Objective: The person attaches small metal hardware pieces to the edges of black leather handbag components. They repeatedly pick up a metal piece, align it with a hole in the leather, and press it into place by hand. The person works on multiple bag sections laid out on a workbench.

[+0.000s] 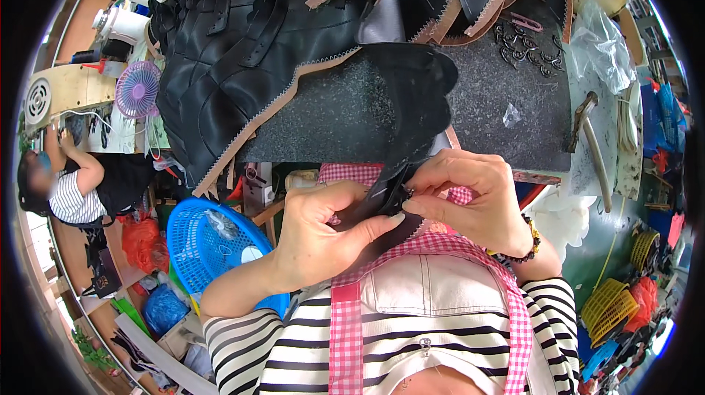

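My left hand grips the lower end of a black leather piece, thumb pressed on top. It looks like a shoe upper, with a scalloped edge, and its far part lies over the worktable. My right hand pinches the same piece just beside my left thumb. A small dark part shows between the fingertips, too hidden to name. Beyond my hands, black leather uppers with straps and brown zigzag-cut edges are piled on the dark speckled worktable. Small metal buckles lie scattered at the far right.
A blue plastic basket stands at my left, below table height. A hammer and clear plastic bag lie to the right. A purple fan stands at the far left, near another person. Yellow baskets sit low on the right.
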### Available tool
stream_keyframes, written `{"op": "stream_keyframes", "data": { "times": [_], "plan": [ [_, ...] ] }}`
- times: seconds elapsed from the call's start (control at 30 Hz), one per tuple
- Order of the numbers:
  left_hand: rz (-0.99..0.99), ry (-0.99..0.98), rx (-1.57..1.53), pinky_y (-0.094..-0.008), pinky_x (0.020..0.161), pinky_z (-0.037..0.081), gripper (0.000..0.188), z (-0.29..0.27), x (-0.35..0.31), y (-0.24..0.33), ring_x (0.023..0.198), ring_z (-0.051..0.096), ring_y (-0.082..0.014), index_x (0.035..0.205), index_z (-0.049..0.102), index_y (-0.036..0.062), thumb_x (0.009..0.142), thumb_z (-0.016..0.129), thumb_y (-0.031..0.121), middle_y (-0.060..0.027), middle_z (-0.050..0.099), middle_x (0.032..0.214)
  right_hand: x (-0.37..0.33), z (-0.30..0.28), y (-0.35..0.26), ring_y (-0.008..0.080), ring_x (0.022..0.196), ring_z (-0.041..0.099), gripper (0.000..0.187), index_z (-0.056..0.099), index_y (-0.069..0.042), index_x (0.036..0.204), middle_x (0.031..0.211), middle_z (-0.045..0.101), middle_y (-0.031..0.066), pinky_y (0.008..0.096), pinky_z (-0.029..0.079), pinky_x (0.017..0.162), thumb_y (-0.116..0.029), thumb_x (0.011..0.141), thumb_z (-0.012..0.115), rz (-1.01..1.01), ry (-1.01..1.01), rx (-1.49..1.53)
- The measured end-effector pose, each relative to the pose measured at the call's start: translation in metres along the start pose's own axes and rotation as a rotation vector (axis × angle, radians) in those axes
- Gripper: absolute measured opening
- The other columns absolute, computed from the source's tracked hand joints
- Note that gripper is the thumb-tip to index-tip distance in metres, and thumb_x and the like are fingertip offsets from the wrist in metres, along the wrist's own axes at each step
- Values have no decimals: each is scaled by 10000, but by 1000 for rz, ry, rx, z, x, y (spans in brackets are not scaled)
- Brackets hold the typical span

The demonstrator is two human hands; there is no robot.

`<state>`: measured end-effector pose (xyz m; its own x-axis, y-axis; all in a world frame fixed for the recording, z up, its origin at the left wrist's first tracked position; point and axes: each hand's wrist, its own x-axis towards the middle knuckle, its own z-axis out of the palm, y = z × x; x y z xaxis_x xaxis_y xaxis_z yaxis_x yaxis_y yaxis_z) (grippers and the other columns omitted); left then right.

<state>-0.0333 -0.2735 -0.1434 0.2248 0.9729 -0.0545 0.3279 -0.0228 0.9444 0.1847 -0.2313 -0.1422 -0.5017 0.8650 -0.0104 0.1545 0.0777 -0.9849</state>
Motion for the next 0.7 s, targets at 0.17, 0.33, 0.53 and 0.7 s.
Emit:
{"op": "stream_keyframes", "data": {
  "times": [0.17, 0.33, 0.53, 0.7],
  "plan": [
    [29, 53, -56, -244, 683, 534, 238, 6, 6, 16, 774, 688, -113, 1016, 707, -47, 789, 755, 7, -116, 739, 878, -1, 8, -4, 161, 721, 697, 120, 712, 18, 887, 805, 690, 93, 264, 542, 613, -37, 790, 757, -38, 118, -85],
    [7, -44, -49, -244, 733, 544, 278, -1, 8, 16, 827, 697, -118, 1067, 708, -30, 793, 742, -9, -119, 744, 933, -1, 9, -3, 183, 718, 700, 131, 715, 17, 880, 806, 690, 104, 269, 538, 616, -20, 764, 764, -95, 161, -171],
    [-65, -38, -145, -234, 729, 533, 311, 4, 7, 5, 808, 687, -98, 1097, 704, -22, 788, 739, -17, -114, 745, 925, 0, 8, 0, 217, 697, 695, 139, 719, -4, 864, 800, 686, 110, 294, 528, 607, -31, 741, 778, -111, 134, -223],
    [-29, -45, -85, -225, 722, 525, 325, 4, 8, 6, 793, 684, -96, 1105, 699, -28, 782, 731, -28, -125, 743, 909, 4, 5, 15, 249, 669, 669, 181, 724, -44, 858, 790, 663, 105, 327, 517, 595, -80, 703, 811, -147, 89, -209]
  ]
}}
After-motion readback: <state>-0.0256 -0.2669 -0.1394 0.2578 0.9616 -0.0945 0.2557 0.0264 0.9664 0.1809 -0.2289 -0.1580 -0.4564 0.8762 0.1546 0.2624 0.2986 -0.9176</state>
